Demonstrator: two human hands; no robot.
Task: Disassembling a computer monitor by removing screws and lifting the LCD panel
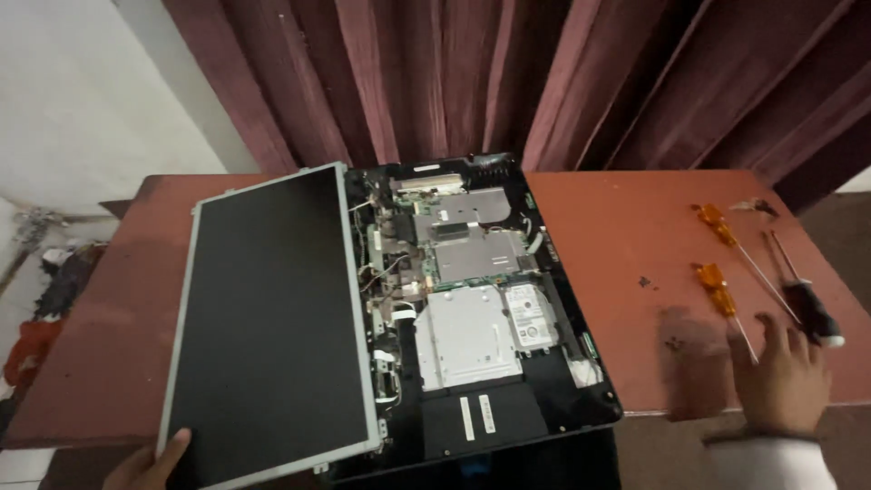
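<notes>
An opened all-in-one computer [508, 399] lies flat on a reddish-brown table [617, 227], its metal shields and drive bay exposed. Its dark display panel [272, 318] is swung off to the left, resting partly on the chassis. My left hand [150, 463] grips the panel's near left corner, thumb on the glass. My right hand [782, 377] lies palm down near the table's front right edge, fingers apart, its fingertips close to the tip of an orange-handled screwdriver [723, 295] and beside a black-handled screwdriver [810, 304].
A second orange-handled screwdriver [717, 225] lies farther back on the right. Dark red curtains [472, 82] hang behind the table. Clutter sits on the floor at the left [41, 299]. A worn dark patch [694, 363] marks the table near my right hand.
</notes>
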